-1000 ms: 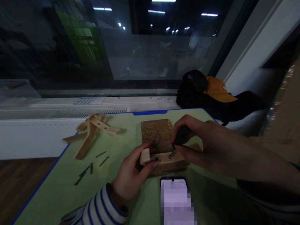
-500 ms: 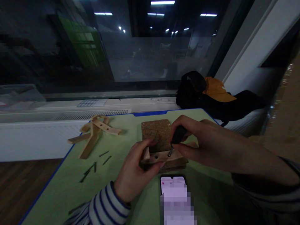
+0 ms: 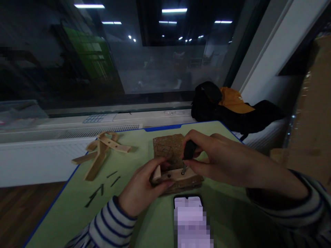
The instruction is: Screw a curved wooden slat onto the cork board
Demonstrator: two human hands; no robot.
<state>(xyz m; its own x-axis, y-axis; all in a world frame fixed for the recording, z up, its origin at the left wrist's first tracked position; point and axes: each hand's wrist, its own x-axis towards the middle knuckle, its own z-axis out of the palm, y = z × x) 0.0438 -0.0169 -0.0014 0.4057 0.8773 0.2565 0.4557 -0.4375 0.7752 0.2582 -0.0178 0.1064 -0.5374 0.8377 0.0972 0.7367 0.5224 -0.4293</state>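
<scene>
My left hand grips the left end of a pale wooden piece, thumb in front and fingers behind. Two holes show in its face. A black-handled tool with a short metal shaft is pinched in my right hand. The tool's tip meets the wood at the right-hand hole; how deep it sits I cannot tell. Underneath lies a brown cork-like block with lines drawn on its top. My right hand hides the wooden piece's right end.
Several curved wooden parts lie at the table's left edge, with several dark screws nearer me. A phone lies in front of the block. Beyond the green table are a radiator, a window and a black bag with an orange cap.
The whole view has shifted slightly. My right hand and the black-handled tool stand a little more upright over the hole. Both hands keep their holds.
</scene>
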